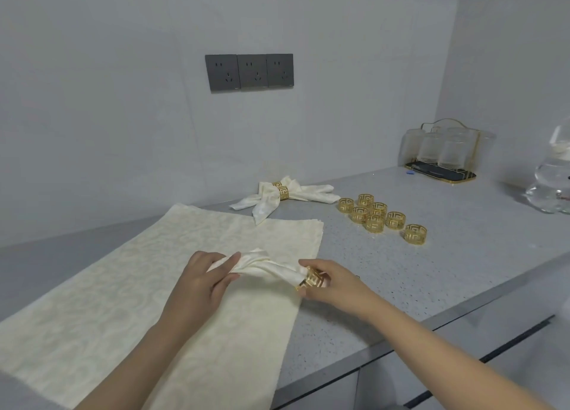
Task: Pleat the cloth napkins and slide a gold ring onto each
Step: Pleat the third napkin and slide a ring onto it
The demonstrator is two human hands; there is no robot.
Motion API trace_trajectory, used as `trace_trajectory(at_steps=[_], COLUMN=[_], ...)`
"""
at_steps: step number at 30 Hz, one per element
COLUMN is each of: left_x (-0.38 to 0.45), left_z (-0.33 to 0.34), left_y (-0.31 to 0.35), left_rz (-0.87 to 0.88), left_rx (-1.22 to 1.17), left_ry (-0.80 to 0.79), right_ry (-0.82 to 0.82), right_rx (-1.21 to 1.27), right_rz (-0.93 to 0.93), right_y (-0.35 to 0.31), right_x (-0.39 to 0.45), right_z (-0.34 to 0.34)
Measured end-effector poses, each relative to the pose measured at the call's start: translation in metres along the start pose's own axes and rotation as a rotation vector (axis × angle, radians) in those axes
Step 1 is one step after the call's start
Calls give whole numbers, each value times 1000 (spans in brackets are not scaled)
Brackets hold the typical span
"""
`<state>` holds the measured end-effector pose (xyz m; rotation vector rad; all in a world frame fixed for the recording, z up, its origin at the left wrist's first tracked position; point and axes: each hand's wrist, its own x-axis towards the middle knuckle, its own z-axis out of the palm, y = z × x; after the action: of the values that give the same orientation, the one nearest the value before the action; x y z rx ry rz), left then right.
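Napkin (265, 266), gathered into a pleated roll, is pinched near its middle by the left hand (206, 275), while the right hand (328, 281) holds a gold ring (311, 281) between fingers and thumb at the roll's right end. To do this well, keep the pleats squeezed tight and ease the ring towards the centre without snagging a fold. It is cream, patterned, and lies over a flat stack (154, 286) on the counter (431, 271). Beyond sit finished napkins (277, 198) and spare rings (382, 220).
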<state>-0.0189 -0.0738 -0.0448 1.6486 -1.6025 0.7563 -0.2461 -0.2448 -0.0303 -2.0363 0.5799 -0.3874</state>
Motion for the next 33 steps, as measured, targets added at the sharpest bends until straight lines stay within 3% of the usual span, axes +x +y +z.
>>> trace_trajectory(at_steps=[5, 11, 14, 22, 26, 33], left_x=[-4, -8, -9, -13, -16, -19], left_z=[-3, -4, -3, -1, -4, -2], left_y=[-2, -1, -1, 1, 0, 2], left_rz=[40, 124, 168, 133, 86, 160], left_rx=[5, 36, 43, 11, -35, -32], left_ry=[-21, -42, -56, -65, -68, -130], right_ry=[-87, -108, -123, -147, -201, -322], right_rx=[10, -328, -380, -284, -67, 44], right_rz=[37, -101, -113, -66, -48, 13], right_y=[-5, -13, -17, -20, -18, -29], right_x=[0, 0, 2, 6, 8, 6], right_z=[-1, -4, -6, 2, 1, 0])
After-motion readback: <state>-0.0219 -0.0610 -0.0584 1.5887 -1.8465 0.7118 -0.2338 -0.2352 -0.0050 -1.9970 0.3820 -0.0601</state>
